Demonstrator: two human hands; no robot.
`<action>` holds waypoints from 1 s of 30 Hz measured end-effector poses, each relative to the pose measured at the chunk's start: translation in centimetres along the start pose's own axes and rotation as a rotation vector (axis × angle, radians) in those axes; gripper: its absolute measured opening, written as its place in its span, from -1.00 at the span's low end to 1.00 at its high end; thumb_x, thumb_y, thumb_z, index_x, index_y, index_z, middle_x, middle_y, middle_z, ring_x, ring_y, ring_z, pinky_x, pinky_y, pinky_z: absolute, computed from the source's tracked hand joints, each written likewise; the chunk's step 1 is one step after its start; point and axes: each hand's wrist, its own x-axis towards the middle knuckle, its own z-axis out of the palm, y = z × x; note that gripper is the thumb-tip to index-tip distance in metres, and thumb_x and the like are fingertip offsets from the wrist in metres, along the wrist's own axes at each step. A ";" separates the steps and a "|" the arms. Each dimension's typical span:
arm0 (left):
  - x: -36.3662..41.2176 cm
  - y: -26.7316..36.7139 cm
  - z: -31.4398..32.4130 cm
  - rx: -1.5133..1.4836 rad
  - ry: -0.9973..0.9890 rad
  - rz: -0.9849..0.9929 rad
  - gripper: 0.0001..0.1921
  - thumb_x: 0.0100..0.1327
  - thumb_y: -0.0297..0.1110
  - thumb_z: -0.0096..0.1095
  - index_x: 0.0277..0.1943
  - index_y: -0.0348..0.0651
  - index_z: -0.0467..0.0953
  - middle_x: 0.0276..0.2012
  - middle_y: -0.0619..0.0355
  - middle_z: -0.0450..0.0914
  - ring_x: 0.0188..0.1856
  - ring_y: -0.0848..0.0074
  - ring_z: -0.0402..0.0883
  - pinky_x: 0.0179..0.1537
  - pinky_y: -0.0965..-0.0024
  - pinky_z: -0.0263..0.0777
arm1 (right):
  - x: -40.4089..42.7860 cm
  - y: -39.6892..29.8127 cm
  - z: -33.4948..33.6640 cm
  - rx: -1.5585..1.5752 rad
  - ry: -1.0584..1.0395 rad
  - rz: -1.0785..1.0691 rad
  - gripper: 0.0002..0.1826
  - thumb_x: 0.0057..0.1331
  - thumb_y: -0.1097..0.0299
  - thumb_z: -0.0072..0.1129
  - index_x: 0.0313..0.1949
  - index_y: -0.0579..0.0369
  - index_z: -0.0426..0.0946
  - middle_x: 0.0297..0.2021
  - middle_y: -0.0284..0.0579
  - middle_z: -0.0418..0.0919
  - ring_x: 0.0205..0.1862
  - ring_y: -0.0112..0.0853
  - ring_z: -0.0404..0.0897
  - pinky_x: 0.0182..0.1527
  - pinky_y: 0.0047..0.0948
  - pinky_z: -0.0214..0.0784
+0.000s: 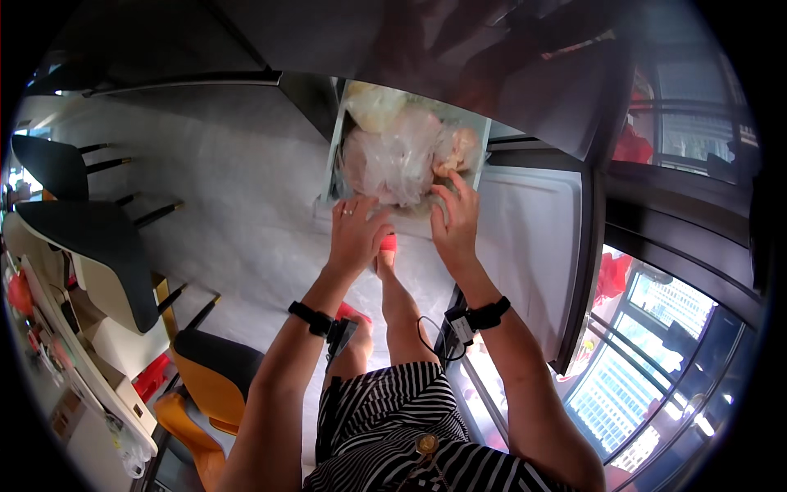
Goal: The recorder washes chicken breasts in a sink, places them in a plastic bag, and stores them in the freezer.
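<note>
A pulled-out, see-through freezer drawer [336, 144] holds several plastic bags of food. A large clear bag [393, 154] fills its middle, with a bag of pale yellowish food [376, 106] behind it and a bag of light brown food [461, 147] at the right. My left hand [358, 230] is at the drawer's front left edge, fingers apart, near the large bag. Above the front right corner is my right hand [455, 215], its fingers spread and curled by the brown food's bag. Whether its fingertips touch the bag I cannot tell. Neither hand holds anything.
An open refrigerator door [529, 246] with a white inner panel stands close on the right. Dark cabinet-like fronts [430, 37] lie above the drawer. Several chairs [92, 258] and a white table [92, 381] are at the left. My feet in red slippers [388, 242] stand just before the drawer.
</note>
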 end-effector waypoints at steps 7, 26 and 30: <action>2.5 -1.6 0.6 -0.004 0.051 -0.013 -0.74 0.01 -0.28 0.32 -0.20 -0.06 0.53 -0.29 0.17 0.55 -0.13 0.29 0.48 0.10 0.12 0.16 | 11.0 -6.4 4.1 -0.007 -0.098 -0.204 -0.53 0.14 0.41 0.10 0.07 0.20 0.38 0.17 0.00 0.33 0.11 -0.12 0.35 0.08 -0.25 0.21; -1.6 -0.1 1.6 -0.524 0.093 -0.669 -0.88 0.14 -0.46 0.17 -0.23 -0.18 0.49 -0.27 0.04 0.51 -0.16 0.15 0.53 -0.10 0.04 0.35 | 12.1 -4.3 6.9 -0.012 -0.098 -0.245 -0.58 0.11 0.35 0.15 0.00 0.09 0.44 -0.04 -0.03 0.46 0.01 -0.10 0.42 -0.03 -0.19 0.27; -1.6 -1.9 2.6 -0.453 0.064 -0.561 -0.83 0.17 -0.42 0.16 -0.17 -0.20 0.48 -0.19 0.00 0.51 -0.12 0.10 0.52 -0.14 0.08 0.37 | 1.4 -4.3 3.9 0.273 -0.365 0.042 -0.58 0.11 0.45 0.15 0.01 0.08 0.42 -0.12 -0.04 0.49 -0.08 -0.13 0.48 -0.12 -0.24 0.32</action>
